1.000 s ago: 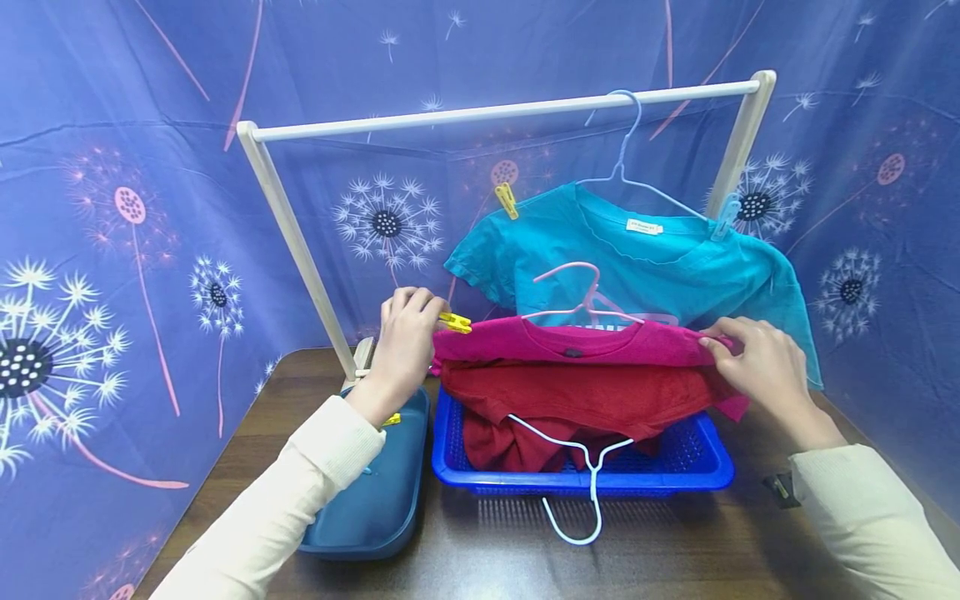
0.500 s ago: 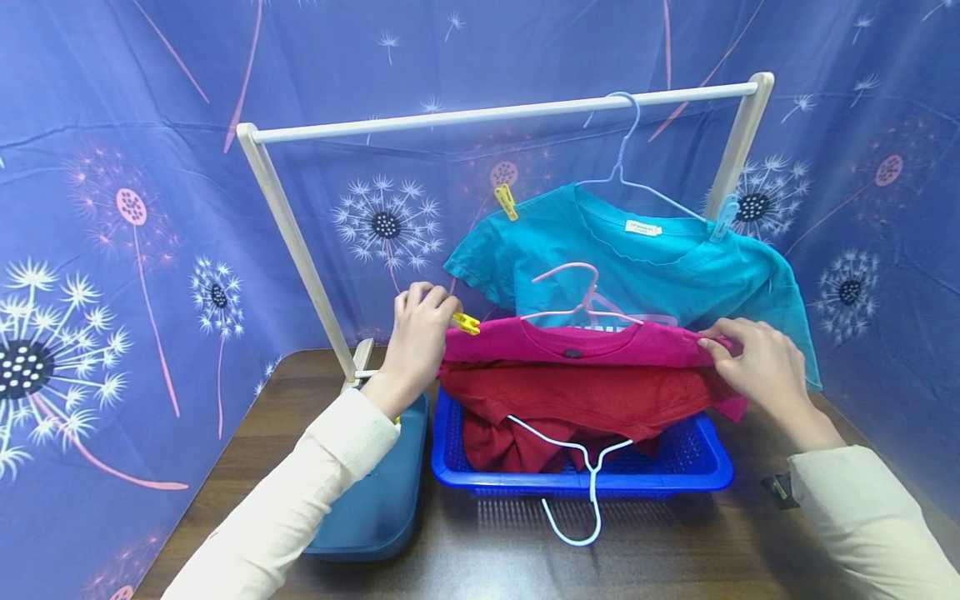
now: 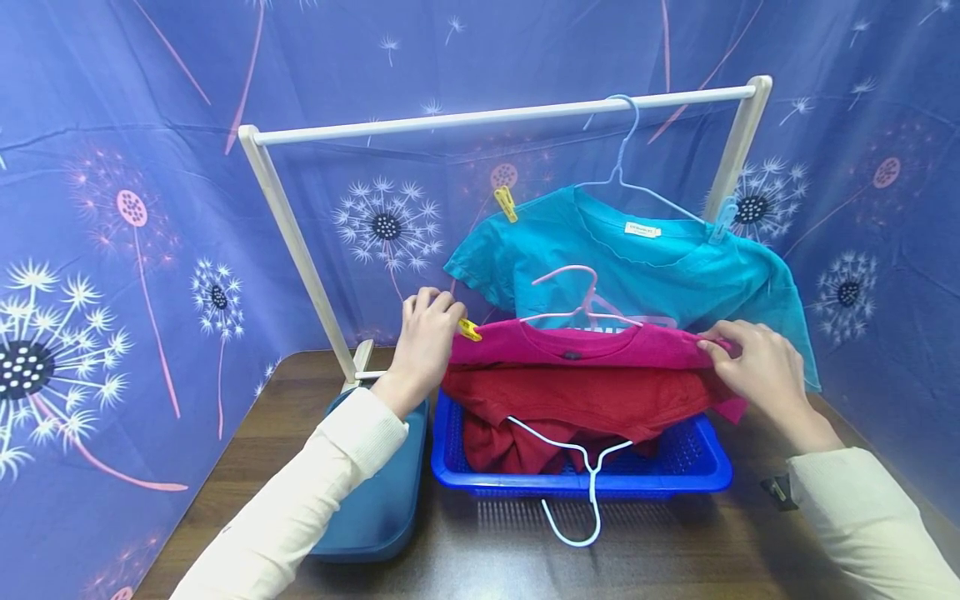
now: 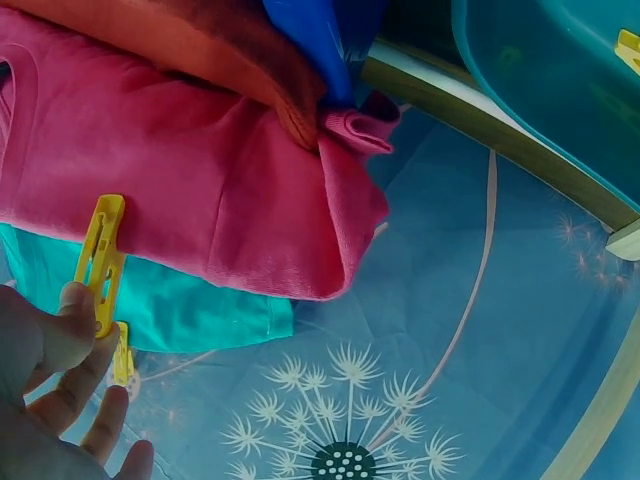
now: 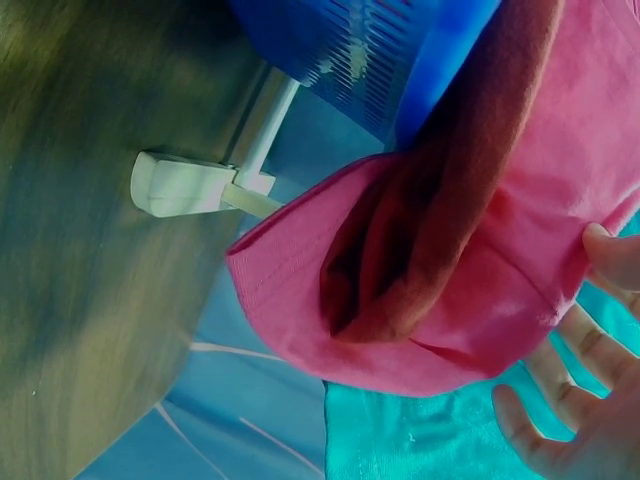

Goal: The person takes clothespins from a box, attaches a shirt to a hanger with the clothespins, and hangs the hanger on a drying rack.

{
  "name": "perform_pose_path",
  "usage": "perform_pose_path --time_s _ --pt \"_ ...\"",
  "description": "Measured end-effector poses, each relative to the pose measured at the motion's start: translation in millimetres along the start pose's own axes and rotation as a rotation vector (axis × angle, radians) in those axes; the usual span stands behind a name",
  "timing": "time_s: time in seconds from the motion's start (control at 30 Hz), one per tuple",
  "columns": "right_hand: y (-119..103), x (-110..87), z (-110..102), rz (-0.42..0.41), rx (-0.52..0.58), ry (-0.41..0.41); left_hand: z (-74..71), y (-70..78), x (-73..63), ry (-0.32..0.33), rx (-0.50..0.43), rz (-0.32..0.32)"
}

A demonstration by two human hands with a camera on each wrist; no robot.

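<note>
My left hand [image 3: 429,343] pinches a yellow clothespin [image 3: 470,330] between thumb and fingers. In the left wrist view, the far end of that clothespin [image 4: 102,240] overlaps the upper edge of the magenta shirt [image 4: 150,150] near its shoulder. Across from it, my right hand [image 3: 763,362] pinches the other shoulder of the magenta shirt [image 3: 581,344] by thumb and finger. A pink hanger [image 3: 590,287] sticks up out of its neckline. In front of it a red shirt [image 3: 570,392] droops over and into a blue basket [image 3: 495,481].
Behind, a turquoise shirt [image 3: 540,237] hangs by a light blue hanger [image 3: 622,150] from the rack's rod [image 3: 450,118], with a yellow and a light blue clothespin on it. A white hanger [image 3: 595,483] lies over the basket's front rim. Left stands a dark teal tray [image 3: 375,508].
My left hand has moved slightly right with the clothespin, bringing it to the magenta shirt's shoulder. The right hand holds its place on the other shoulder.
</note>
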State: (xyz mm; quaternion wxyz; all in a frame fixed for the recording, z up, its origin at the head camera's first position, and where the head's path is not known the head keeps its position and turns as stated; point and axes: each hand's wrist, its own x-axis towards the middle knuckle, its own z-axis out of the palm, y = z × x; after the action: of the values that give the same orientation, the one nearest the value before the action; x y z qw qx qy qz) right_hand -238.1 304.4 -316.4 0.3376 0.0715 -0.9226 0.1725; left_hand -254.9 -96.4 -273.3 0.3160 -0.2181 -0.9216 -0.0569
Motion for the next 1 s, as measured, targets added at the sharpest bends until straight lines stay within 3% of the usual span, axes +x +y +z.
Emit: perform_pose_path --time_s 0.23,0.6,1.0 --pt "2.4 -0.4 1.6 0.014 0.009 0.013 -0.6 2.4 -2.2 -0.008 0.017 0.003" --pt "1.7 -0.6 2.7 0.035 0.026 0.010 6.4 -7.4 -10.1 0.062 -0.012 -0.024" --pt "1.4 2.1 4.2 0.014 0.028 0.020 4.7 -30.6 -36.5 -0.027 0.035 -0.115"
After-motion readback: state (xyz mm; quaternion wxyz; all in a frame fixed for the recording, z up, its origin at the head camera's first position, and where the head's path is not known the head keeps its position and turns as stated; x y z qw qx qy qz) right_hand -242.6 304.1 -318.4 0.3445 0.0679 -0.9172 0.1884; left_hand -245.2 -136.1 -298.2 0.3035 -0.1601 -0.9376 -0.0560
